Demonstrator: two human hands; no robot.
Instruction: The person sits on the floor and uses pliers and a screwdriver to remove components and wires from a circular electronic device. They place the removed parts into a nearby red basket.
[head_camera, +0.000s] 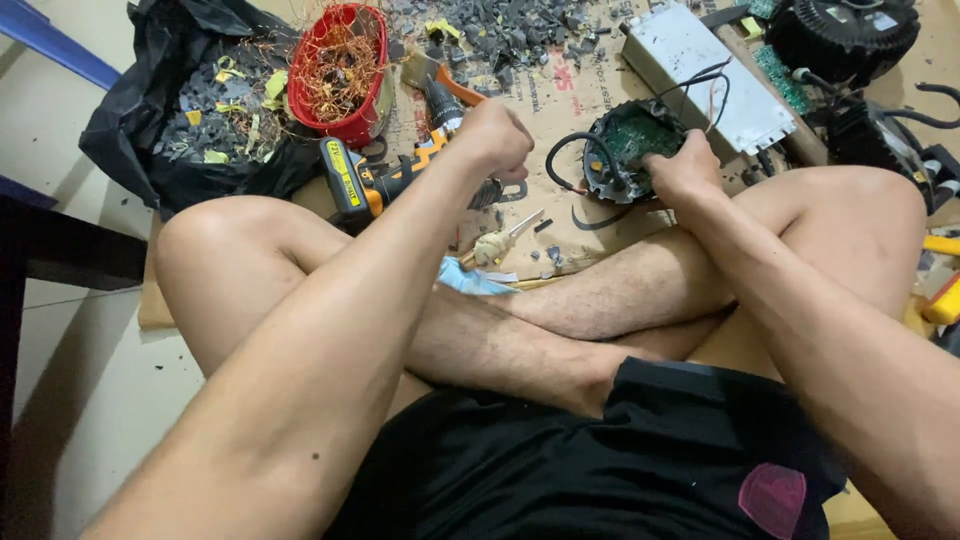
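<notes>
— What did the hands have?
— The right hand clasped the round housing on the cardboard. The left hand was clenched just above the drill; holding what, I couldn't tell.

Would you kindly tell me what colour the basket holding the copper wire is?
Red basket, clearest in the head view.

Flattened cardboard on the floor carries drill, basket, scraps.

Even, fairly bright indoor light from above, soft shadows under the legs, sharp focus, mild wide-angle stretch at edges.
</notes>
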